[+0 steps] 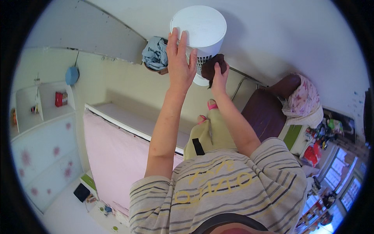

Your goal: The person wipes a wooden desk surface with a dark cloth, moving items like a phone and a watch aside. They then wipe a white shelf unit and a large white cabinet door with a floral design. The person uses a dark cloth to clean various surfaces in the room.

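A white round-topped appliance (200, 26) with a grille below its top and a round base stands before me, near the wall. My left hand (182, 61) lies with fingers apart against the near left rim of its top, holding nothing. In my right hand (219, 74) is a bunched dark brown cloth (211, 68), held against the right side of the grille just under the top. The cloth hides part of the grille.
Left of the appliance is a basket of light blue cloth (155, 54). A brown chair (263, 114) with a floral cover stands at right. A bed with pink bedding (117, 158) lies at lower left, its raised white edge near my legs.
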A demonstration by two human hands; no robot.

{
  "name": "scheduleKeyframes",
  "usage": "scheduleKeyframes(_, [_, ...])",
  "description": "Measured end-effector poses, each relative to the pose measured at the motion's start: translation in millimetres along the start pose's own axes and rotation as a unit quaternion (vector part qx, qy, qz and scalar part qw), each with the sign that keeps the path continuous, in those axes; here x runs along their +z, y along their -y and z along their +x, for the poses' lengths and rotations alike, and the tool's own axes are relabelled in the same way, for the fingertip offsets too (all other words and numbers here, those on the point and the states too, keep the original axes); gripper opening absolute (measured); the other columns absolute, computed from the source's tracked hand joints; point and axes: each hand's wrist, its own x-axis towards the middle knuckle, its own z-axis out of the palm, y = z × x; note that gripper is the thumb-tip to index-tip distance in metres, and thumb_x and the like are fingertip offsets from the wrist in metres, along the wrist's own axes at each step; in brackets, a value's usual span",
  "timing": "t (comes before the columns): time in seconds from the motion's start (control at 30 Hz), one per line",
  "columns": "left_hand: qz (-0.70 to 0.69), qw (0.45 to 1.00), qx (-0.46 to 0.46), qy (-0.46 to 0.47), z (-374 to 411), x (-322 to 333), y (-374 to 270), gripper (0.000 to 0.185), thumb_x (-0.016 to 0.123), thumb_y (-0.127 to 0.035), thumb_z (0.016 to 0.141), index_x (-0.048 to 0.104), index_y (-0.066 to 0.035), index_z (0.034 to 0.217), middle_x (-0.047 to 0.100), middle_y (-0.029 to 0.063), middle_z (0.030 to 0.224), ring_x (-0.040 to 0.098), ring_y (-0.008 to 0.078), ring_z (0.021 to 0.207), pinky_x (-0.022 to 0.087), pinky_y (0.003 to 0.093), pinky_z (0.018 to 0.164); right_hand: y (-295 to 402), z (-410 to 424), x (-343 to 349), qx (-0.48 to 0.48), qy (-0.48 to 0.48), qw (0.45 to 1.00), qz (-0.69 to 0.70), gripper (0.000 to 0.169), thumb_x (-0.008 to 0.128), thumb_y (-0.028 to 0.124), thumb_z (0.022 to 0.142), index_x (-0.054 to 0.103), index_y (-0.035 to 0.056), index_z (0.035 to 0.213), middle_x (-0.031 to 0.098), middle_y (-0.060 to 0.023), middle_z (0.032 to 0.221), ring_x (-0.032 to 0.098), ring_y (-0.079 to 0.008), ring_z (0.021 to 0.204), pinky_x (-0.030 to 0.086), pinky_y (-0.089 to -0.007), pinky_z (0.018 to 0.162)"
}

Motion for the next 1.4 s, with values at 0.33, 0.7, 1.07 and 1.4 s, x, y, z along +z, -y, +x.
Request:
scheduleKeyframes(0.33, [-0.04, 0.993, -0.09, -0.069, -41, 9, 10, 0.068, 0.066, -0.019, 0.091, 0.034, -0.002, 0.149, 0.037, 0.0241, 0.149, 0.037, 0.0369, 0.138, 0.031, 0.0448, 0.113, 8, -15, -7, 0.167, 0.167, 0.97, -0.049, 0.056, 0.061, 0.027, 0.095, 0.037, 0.0024, 0.138, 0.05, -0.0132, 0.131, 0.048, -0.0235, 0.121, 0.037, -0.0358, 0.104])
scheduleKeyframes(0.7, [-0.476, 0.675, -0.516, -0.227, -132, 63, 28, 0.036, 0.063, -0.019, 0.095, 0.054, 0.0, 0.125, 0.061, 0.0088, 0.116, 0.058, 0.0161, 0.107, 0.046, 0.03, 0.096, 85, -35, -29, 0.002, 0.505, 0.816, -0.282, 0.048, 0.044, 0.019, 0.105, 0.034, 0.0044, 0.15, 0.042, -0.0105, 0.146, 0.046, -0.0211, 0.129, 0.037, -0.0318, 0.107])
scheduleKeyframes(1.07, [-0.424, 0.81, -0.365, -0.176, -109, 181, 137, 0.037, 0.064, -0.012, 0.087, 0.061, -0.005, 0.123, 0.063, 0.0144, 0.121, 0.056, 0.0286, 0.118, 0.042, 0.0368, 0.102, 19, 29, -84, 0.084, 0.214, 0.905, -0.357, 0.041, 0.05, 0.025, 0.103, 0.044, 0.0057, 0.14, 0.049, -0.009, 0.137, 0.047, -0.0222, 0.129, 0.045, -0.0403, 0.102])
scheduleKeyframes(1.4, [-0.436, 0.736, -0.494, -0.157, -208, 309, 237, 0.036, 0.064, -0.02, 0.088, 0.062, -0.003, 0.12, 0.065, 0.0192, 0.111, 0.06, 0.0355, 0.108, 0.047, 0.0385, 0.094, -105, 60, -83, 0.062, 0.159, 0.915, -0.366, 0.079, 0.059, 0.015, 0.097, 0.006, 0.0137, 0.155, 0.031, -0.0195, 0.151, 0.041, -0.0337, 0.136, 0.044, -0.0501, 0.105])
